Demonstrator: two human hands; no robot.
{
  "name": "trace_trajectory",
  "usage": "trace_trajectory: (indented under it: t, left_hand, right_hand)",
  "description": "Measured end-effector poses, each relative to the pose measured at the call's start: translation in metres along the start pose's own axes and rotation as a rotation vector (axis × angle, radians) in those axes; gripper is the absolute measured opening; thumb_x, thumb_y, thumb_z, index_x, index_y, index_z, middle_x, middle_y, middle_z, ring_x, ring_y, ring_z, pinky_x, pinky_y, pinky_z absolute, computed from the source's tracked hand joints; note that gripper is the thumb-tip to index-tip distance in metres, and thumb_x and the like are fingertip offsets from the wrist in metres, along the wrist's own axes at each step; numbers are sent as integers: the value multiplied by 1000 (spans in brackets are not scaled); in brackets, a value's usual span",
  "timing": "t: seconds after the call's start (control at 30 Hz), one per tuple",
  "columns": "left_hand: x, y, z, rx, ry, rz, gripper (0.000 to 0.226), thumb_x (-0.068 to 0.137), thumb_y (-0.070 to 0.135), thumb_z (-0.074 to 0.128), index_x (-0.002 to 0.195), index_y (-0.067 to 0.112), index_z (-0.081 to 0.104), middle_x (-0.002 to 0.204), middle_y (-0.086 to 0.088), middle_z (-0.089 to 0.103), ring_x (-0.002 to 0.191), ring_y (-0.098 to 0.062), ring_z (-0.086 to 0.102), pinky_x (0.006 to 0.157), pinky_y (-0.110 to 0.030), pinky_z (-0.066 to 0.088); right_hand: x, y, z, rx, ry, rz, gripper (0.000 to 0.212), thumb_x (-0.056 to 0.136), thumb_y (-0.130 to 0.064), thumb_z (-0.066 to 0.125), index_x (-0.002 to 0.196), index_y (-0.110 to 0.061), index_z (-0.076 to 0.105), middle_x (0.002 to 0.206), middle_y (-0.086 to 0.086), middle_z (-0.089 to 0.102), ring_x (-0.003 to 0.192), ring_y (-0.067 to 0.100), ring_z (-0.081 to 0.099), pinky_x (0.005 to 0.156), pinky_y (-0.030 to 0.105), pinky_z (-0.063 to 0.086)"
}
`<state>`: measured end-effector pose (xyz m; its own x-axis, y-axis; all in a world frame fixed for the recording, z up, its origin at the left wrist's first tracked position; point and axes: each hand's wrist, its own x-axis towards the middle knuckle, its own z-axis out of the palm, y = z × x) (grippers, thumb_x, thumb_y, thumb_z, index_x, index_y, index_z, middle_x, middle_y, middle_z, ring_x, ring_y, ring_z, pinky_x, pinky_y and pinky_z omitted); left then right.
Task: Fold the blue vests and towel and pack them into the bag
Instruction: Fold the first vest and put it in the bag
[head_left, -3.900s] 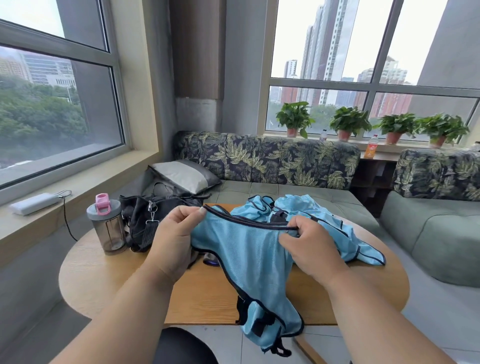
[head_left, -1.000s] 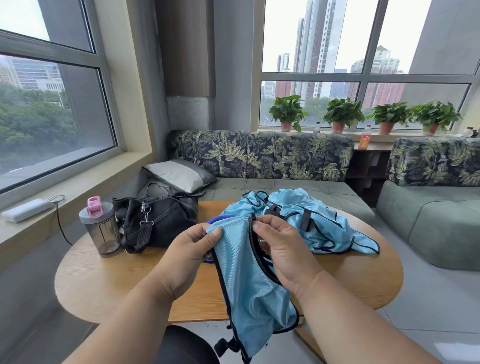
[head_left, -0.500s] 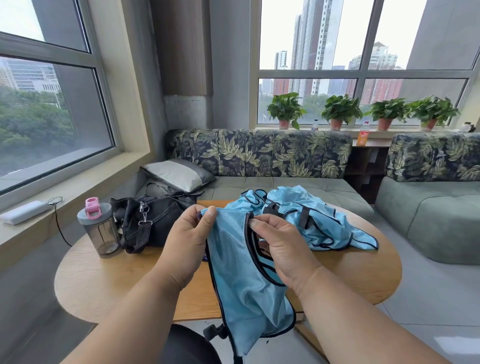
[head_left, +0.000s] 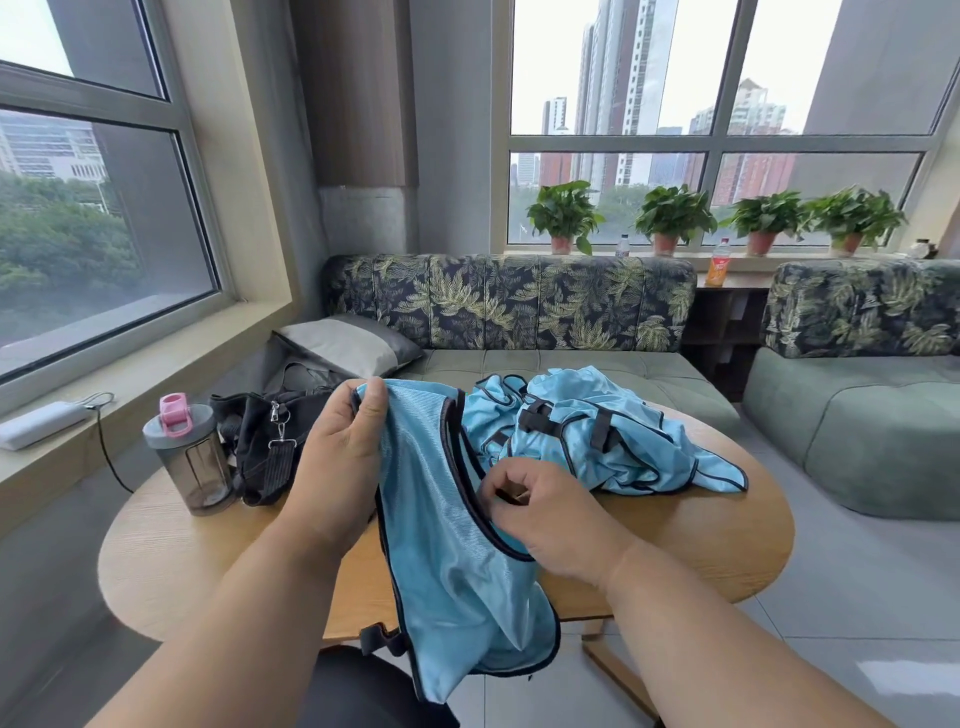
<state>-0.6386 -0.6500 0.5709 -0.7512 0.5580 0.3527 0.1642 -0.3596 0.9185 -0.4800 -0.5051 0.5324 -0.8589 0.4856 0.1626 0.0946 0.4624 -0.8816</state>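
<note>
A light blue vest (head_left: 447, 545) with dark trim hangs over the near edge of the round wooden table (head_left: 701, 540). My left hand (head_left: 343, 457) pinches its top left corner, raised above the table. My right hand (head_left: 545, 514) sits lower and pinches the dark trim along the vest's curved edge. More blue vests (head_left: 597, 431) lie in a crumpled heap at the table's far side. A black bag (head_left: 265, 441) stands on the table to the left, behind my left hand. I cannot pick out a towel.
A grey bottle with a pink lid (head_left: 189, 457) stands at the table's left, next to the bag. A leaf-patterned sofa (head_left: 509, 312) with a grey pillow (head_left: 348, 343) runs behind. A white power bank (head_left: 41, 423) lies on the left sill.
My right hand has slid down the vest's dark trim, from beside the left hand to a lower spot. The left hand still holds the top corner. The vest hangs narrower than at first.
</note>
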Motion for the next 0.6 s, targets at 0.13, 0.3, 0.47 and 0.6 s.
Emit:
trace_trajectory:
  t: [0.13,0.3,0.47,0.6]
  left_hand:
    - [4,2,-5,-50,1,-37,37,100,57,60,100,20,62,99,-8,66,93,-24,61,88,-48,49]
    - [7,0,-10,28,88,-18,36,93,66,61,92,29,64,99,-9,68,92,-24,63,88,-55,52]
    - [18,-6,-28,89,256,-8,41,98,64,57,94,24,63,92,-9,66,84,-19,61,79,-46,52]
    - [28,-15,-42,142,372,5,36,106,49,54,97,15,62,84,0,61,77,-16,56,70,-35,46]
  right_hand:
    - [-3,6,1,-287,-98,56,26,92,-13,63,95,-34,77,89,-17,74,79,9,69,71,22,53]
    - [-6,4,-6,-593,-199,43,24,95,-23,51,89,-33,72,71,-19,63,62,4,58,55,18,41]
    - [-6,2,-16,-567,-192,-31,26,89,-28,47,64,-21,45,64,-8,50,63,11,44,62,36,37]
    - [-8,-1,-22,-241,25,-157,16,92,-21,50,78,-15,50,72,10,50,66,20,44,64,43,38]
